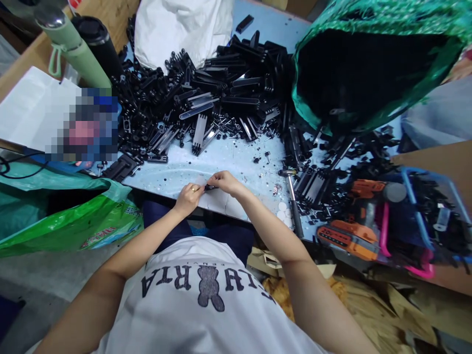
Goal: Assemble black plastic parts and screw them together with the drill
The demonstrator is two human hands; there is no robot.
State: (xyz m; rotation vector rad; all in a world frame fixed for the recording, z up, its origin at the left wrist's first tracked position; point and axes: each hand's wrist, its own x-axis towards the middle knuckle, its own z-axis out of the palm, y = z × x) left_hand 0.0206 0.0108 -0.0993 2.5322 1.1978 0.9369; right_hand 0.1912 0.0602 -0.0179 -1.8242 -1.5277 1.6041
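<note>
Pinching a small black part at the table's near edge, right in front of my body. My left hand is gripping its left end, fingers curled in, ring showing. My right hand is closing over it from the other side, thumb and fingertips drawn together. Both grips are narrow, barely wider than the part. Fingers are covering most of it, so I can't tell its exact shape. Fingertips of both hands are nearly meeting; wrists are angling in from either side.

Part and hands are sitting just above the pale blue table; can't tell if the part is touching the surface. Small dark bits are lying scattered beyond my hands. Farther out, a big heap of black parts is spreading across the table, with a white bag resting behind it.

To the right, a hammer is lying with its head away from me, white discs just beside its handle. An orange drill is lying past that. A green woven sack is gaping open at upper right. On the left, a pale green bottle is standing beside a black tumbler.
</note>
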